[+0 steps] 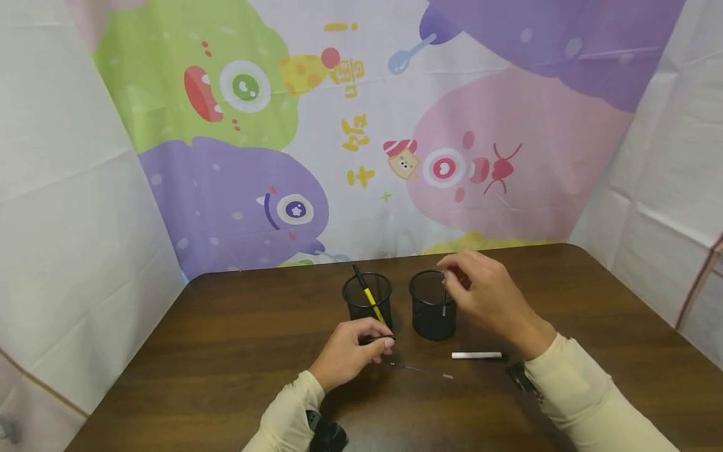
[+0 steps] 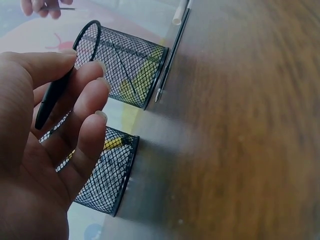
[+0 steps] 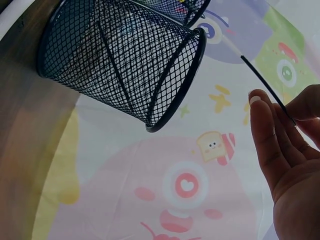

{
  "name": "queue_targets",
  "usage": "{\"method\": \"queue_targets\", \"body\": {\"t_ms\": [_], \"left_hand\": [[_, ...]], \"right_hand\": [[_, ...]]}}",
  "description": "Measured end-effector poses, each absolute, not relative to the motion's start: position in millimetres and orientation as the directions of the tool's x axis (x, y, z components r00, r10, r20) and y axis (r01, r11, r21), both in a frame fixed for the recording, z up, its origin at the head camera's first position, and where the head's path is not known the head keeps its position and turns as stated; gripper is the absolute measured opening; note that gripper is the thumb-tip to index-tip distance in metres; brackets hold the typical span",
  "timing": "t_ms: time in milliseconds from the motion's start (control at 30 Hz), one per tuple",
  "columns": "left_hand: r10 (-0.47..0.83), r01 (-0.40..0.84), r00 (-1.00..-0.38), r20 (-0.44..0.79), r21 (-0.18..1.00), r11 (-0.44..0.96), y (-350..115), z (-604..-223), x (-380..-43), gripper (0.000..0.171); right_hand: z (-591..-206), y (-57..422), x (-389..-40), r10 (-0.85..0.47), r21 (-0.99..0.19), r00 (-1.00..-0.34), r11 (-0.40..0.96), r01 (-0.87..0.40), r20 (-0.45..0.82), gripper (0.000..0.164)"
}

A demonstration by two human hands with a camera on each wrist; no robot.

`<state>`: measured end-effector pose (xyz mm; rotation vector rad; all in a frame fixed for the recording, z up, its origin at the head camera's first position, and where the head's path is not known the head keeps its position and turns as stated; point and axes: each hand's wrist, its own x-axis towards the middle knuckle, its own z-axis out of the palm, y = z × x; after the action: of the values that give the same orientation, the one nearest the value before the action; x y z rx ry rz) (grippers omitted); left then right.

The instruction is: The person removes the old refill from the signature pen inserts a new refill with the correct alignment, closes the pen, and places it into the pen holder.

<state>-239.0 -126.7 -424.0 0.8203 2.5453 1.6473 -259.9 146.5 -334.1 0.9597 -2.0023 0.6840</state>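
Note:
My left hand (image 1: 351,351) pinches a short black pen barrel (image 2: 54,95) between thumb and fingers, in front of the left black mesh pen cup (image 1: 357,309). My right hand (image 1: 487,300) is raised beside the rim of the right mesh pen cup (image 1: 432,325). Its thumb and fingers pinch a thin pen refill (image 3: 267,86), dark with a pale, clear end. From the head view the refill hangs at the cup's right side; in the right wrist view it is apart from the rim. A second refill (image 1: 420,369) lies on the table between the hands.
A yellow and black pen (image 1: 369,295) leans in the left cup. On the table in front of the right cup lies a white marker (image 1: 476,355) with a black end. A printed cartoon cloth (image 1: 361,220) hangs behind the brown table (image 1: 254,326).

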Motion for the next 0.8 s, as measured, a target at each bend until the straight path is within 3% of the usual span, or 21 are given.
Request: {"method": "queue_targets", "body": {"t_ms": [467,800], "left_hand": [[0.422,0.424,-0.863,0.276,0.851,0.31,-126.9,-422.8,-238.5,0.009],[0.422,0.427,-0.863,0.278,0.848,0.314,-125.9,-423.4,-239.7,0.009]], "right_hand": [[-338.9,146.3,-260.2,-0.392,-0.164,-0.451,0.582,-0.797,0.802,0.015],[-340.2,145.5,-259.5,-0.409,-0.149,-0.44,0.575,-0.805,0.799,0.015]]}}
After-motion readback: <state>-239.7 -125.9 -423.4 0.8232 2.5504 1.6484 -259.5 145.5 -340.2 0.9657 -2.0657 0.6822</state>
